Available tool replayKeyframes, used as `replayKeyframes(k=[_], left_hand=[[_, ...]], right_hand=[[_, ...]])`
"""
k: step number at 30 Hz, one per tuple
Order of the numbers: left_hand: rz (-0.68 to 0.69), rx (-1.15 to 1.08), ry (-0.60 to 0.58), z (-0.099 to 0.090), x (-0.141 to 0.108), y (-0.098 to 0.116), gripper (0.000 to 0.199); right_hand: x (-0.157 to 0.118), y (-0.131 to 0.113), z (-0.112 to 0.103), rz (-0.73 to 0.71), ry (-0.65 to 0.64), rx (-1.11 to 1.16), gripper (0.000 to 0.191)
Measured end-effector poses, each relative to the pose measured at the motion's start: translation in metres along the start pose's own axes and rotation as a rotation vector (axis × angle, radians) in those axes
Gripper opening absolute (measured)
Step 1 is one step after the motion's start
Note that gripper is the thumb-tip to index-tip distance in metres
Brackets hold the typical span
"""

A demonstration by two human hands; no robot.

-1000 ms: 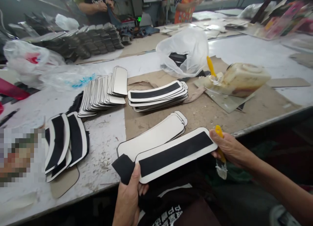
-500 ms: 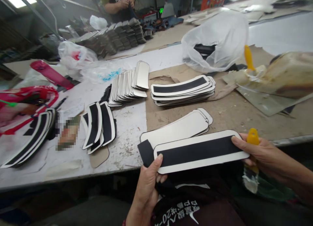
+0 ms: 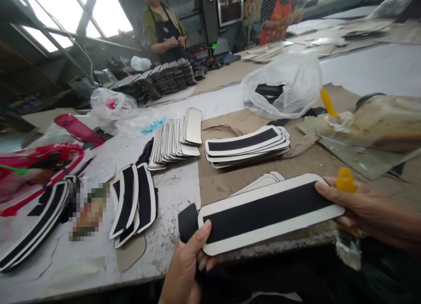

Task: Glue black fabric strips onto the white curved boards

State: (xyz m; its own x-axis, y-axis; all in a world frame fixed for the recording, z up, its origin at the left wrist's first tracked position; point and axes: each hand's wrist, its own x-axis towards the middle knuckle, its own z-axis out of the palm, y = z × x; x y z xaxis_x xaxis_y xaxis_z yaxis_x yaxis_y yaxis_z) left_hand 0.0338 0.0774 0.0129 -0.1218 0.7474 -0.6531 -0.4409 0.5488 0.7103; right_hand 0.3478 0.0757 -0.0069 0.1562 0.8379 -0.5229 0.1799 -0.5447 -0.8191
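Observation:
A long white panel with rounded corners and a black strip down its middle point(image 3: 269, 214) is stretched between my two hands over the table's front edge. My left hand point(image 3: 189, 262) pinches its left end, thumb on top. My right hand point(image 3: 362, 201) grips the right end and also keeps a brush with a yellow handle point(image 3: 344, 181) in its fingers, bristles hanging down. Plain white panels point(image 3: 268, 177) lie partly hidden behind the held one. A small black piece point(image 3: 187, 221) shows by its left end.
Beyond lie a stack of black-striped panels point(image 3: 246, 141) and a fanned row of white pieces point(image 3: 174, 139). More striped pieces point(image 3: 131, 203) are at left. A plastic bag point(image 3: 299, 84) and a glue-stained container point(image 3: 388, 122) stand at right. Two people point(image 3: 164, 32) are across the table.
My view has tilted up, showing more of the room and both people. The held panel looks larger and covers more of the white panels behind it. Both hands keep their hold.

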Motion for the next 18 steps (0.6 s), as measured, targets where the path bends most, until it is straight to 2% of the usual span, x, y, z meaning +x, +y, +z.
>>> replayKeyframes(k=[3, 5, 8, 10, 13, 18], left_hand=[[0.147, 0.146, -0.12, 0.022, 0.017, 0.041, 0.039], [0.259, 0.229, -0.192, 0.041, 0.036, 0.065, 0.037], [0.349, 0.299, -0.225, 0.069, 0.071, 0.088, 0.046], [0.374, 0.317, -0.214, 0.082, 0.096, 0.095, 0.047], [0.4, 0.379, -0.17, 0.093, 0.124, 0.096, 0.044], [0.395, 0.459, -0.098, 0.095, 0.141, 0.091, 0.046]], right_hand=[[0.028, -0.041, -0.01, -0.096, -0.015, -0.051, 0.055], [0.048, -0.07, -0.014, -0.165, 0.029, -0.125, 0.051], [0.076, -0.105, -0.014, -0.255, 0.137, -0.267, 0.042], [0.093, -0.118, -0.012, -0.297, 0.196, -0.425, 0.039], [0.118, -0.126, -0.01, -0.27, 0.258, -0.651, 0.039], [0.143, -0.127, -0.007, -0.214, 0.327, -0.865, 0.036]])
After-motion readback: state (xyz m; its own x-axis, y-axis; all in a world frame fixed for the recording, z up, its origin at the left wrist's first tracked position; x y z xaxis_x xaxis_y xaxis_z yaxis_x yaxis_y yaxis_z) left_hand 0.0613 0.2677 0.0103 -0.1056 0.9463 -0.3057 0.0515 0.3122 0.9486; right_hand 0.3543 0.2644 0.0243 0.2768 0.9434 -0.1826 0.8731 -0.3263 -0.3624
